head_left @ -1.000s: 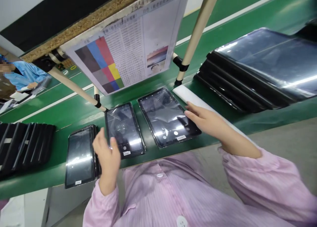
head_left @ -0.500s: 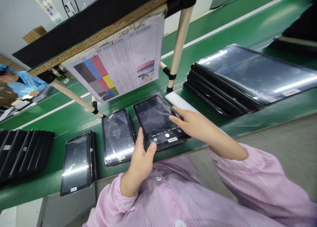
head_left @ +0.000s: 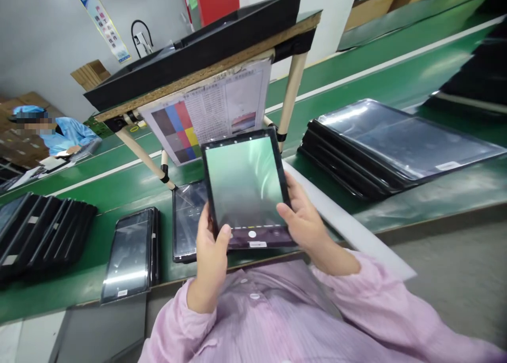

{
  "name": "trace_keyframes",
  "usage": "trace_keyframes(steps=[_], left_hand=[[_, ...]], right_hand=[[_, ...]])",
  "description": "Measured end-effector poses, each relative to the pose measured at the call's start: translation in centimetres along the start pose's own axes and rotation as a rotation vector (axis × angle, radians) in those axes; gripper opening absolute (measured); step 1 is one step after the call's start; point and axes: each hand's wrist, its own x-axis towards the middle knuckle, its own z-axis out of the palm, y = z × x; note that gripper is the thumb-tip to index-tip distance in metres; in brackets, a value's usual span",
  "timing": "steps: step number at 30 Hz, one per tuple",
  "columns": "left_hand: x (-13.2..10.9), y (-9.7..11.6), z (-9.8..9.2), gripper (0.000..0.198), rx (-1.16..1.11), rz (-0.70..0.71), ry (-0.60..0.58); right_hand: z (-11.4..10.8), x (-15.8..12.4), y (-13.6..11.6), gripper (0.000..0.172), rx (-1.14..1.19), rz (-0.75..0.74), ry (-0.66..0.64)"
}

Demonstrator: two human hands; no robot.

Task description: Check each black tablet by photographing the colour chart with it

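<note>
A black tablet [head_left: 245,186] is held up off the bench between both hands, its lit screen showing a greenish camera picture with a white round button below. My left hand [head_left: 212,252] grips its lower left edge, thumb on the front. On the right edge, my right hand [head_left: 307,218] is wrapped round it, thumb on the front and fingers partly hidden behind. A second tablet [head_left: 186,220] with a dark screen lies on the bench just left and is partly covered by my left hand and the held one.
More tablets [head_left: 129,252] lie further left, with a row of black ones [head_left: 51,236] beyond. At right is a stack of tablets [head_left: 396,136]. A white strip [head_left: 356,226] slants along the bench. A shelf on pipe legs [head_left: 291,94] carries a colour chart [head_left: 178,125]. A person [head_left: 59,131] sits far left.
The tablet has been lifted from the bench and tilted up; its screen went from dark to a green picture. Both hands have closed on its edges. The view has shifted.
</note>
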Motion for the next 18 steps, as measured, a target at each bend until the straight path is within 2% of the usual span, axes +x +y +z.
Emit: trace_keyframes(steps=[2, 5, 8, 12, 15, 18], left_hand=[[-0.4, -0.5, -1.3, 0.077, 0.160, 0.217, 0.045], [-0.8, -1.1, -2.9, 0.090, 0.388, 0.363, 0.110], [-0.7, -1.3, -3.4, 0.103, 0.591, 0.443, 0.195], [-0.4, -0.9, -3.0, 0.110, 0.815, 0.536, 0.325], [-0.3, -0.9, -2.7, 0.114, 0.874, 0.536, 0.353], [-0.3, -1.1, -2.5, 0.116, 0.890, 0.509, 0.363]], right_hand=[[1.5, -0.3, -0.1, 0.082, 0.076, 0.000, -0.017], [3.0, 0.5, 0.5, 0.078, 0.105, 0.119, -0.081], [3.8, 1.9, 1.1, 0.085, 0.104, 0.187, -0.112], [4.8, 3.0, 1.1, 0.085, 0.180, 0.208, -0.186], [5.3, 3.3, 0.8, 0.084, 0.228, 0.208, -0.256], [5.3, 3.5, 0.9, 0.085, 0.227, 0.197, -0.243]])
